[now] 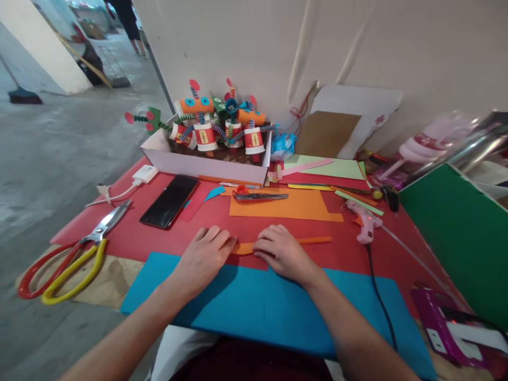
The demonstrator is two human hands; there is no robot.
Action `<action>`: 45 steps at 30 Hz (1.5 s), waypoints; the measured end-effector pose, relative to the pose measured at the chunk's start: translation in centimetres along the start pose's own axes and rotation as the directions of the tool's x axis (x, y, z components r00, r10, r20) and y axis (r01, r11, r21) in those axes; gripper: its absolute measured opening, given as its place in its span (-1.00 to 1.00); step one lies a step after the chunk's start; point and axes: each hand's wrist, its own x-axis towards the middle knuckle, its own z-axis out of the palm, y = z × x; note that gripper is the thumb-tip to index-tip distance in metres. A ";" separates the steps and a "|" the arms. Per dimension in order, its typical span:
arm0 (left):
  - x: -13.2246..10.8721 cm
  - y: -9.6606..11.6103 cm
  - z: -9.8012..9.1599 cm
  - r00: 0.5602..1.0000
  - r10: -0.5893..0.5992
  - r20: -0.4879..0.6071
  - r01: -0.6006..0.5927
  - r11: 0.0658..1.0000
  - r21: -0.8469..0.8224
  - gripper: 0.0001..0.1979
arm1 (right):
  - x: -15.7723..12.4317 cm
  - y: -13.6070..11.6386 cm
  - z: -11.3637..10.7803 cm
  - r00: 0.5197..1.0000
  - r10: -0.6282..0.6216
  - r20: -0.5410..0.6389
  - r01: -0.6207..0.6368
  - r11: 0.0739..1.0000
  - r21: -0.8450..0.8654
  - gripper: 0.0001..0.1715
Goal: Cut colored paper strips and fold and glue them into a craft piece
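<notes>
Counter (135, 243), red-covered; carries the items below.
Blue sheet (257, 307), one, wide, along the near edge.
Open white cardboard box (206, 168), one, at the back, holding paper-cup figures (205, 137) with coiled arms.
Scissors (101, 227), one pair, red and yellow handles, blades parted, far left.
Left hand (208, 256), one; grip: fingers bent, closed on the strip's left end.
Right hand (283, 251), one; grip: curled, fingertips closed on the strip further along.
Hot glue gun (365, 225), pink, right of both hands.
Orange paper strip (243, 248), one, just beyond the blue sheet; long axis left to right, a short stretch bare between the grips, both hands touching, neither nearer. Matte, slim, slightly bowed at left; right portion looks narrower, perhaps folded; middle hidden.
</notes>
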 end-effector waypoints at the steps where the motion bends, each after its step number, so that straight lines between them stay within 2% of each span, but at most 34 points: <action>1: -0.3 0.0 0.1 1.000 -0.001 0.006 0.001 1.000 0.006 -0.65 | 0.0 -0.1 0.0 1.000 -0.009 0.007 0.009 1.000 0.000 -0.73; 3: -0.9 -0.1 0.4 1.000 0.004 -0.013 -0.004 1.000 -0.004 -0.61 | 0.0 0.0 0.2 1.000 -0.014 0.011 0.014 1.000 0.003 -0.71; 8: -1.6 -0.3 0.3 0.984 0.032 -0.173 -0.036 0.999 -0.019 -0.66 | 0.1 0.1 0.4 1.000 -0.007 0.005 0.007 1.000 -0.028 -0.71; 10: -1.6 -0.4 0.1 0.983 0.026 -0.182 -0.033 0.999 -0.036 -0.68 | 0.1 0.1 0.4 1.000 -0.010 -0.008 0.010 1.000 -0.026 -0.71; 17: -2.0 -0.9 0.6 0.992 -0.061 -0.115 0.029 0.965 -0.261 -0.72 | 0.1 0.3 0.7 0.998 0.052 -0.035 -0.049 0.995 0.087 -0.72; 22: -2.0 -0.8 0.9 0.963 -0.247 -0.106 0.180 0.886 -0.427 -0.72 | 0.3 0.4 0.9 0.985 0.169 -0.046 -0.159 0.974 0.162 -0.77; 27: -1.2 -0.7 0.7 0.919 -0.394 0.018 0.355 0.808 -0.470 -0.76 | 0.7 0.0 0.8 0.957 0.289 -0.006 -0.285 0.948 0.140 -0.76; 33: -0.6 -0.7 0.6 0.904 -0.423 0.060 0.404 0.802 -0.439 -0.76 | 1.1 -0.5 0.6 0.928 0.370 0.030 -0.371 0.927 0.055 -0.69; 40: -0.3 -0.6 0.3 0.888 -0.439 0.137 0.456 0.807 -0.374 -0.76 | 1.2 -0.8 0.5 0.924 0.382 0.031 -0.382 0.924 0.012 -0.71; 45: -0.1 -1.1 0.2 0.904 -0.391 0.173 0.427 0.840 -0.335 -0.77 | 1.2 -0.7 0.5 0.934 0.355 0.027 -0.355 0.935 -0.025 -0.69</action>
